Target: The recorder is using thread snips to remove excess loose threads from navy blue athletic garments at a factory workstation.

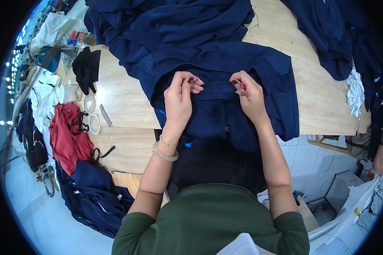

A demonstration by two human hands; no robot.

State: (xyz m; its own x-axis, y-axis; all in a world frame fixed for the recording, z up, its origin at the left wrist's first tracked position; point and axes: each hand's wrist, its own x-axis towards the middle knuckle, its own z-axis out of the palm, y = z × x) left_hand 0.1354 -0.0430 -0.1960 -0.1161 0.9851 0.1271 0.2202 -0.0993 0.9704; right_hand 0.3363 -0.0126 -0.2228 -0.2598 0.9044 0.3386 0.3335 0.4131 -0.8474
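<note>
Navy garment point(217, 106) lies on the tabletop point(130, 106) right in front of the person, near edge draping over the front toward the lap, far side up against a heap of navy cloth point(174, 23). Can't tell where one piece ends and the next starts

Left hand point(184, 89): fingers curled, thumb close to the fingertips, over the gathered band point(219, 90). Can't tell if cloth is pinched in there. Right hand point(247, 89): fingers closed on a small red item point(243, 88), too small to identify, just over the other end of that band

Handling, my read: soft, limp, light to medium weight, no stiffness of its own, so it folds wherever it's unsupported. Matt face, probably not very slippery. Not fragile, though a sharp snag could pull the weave. The overhang may drag it off the edge if let go

Grip: pinch the gathered band at two spots, hands apart, light tension between. It looks thicker, so should hold shape better than the loose panels. Avoid grabbing the heap, layers would likely come along
</note>
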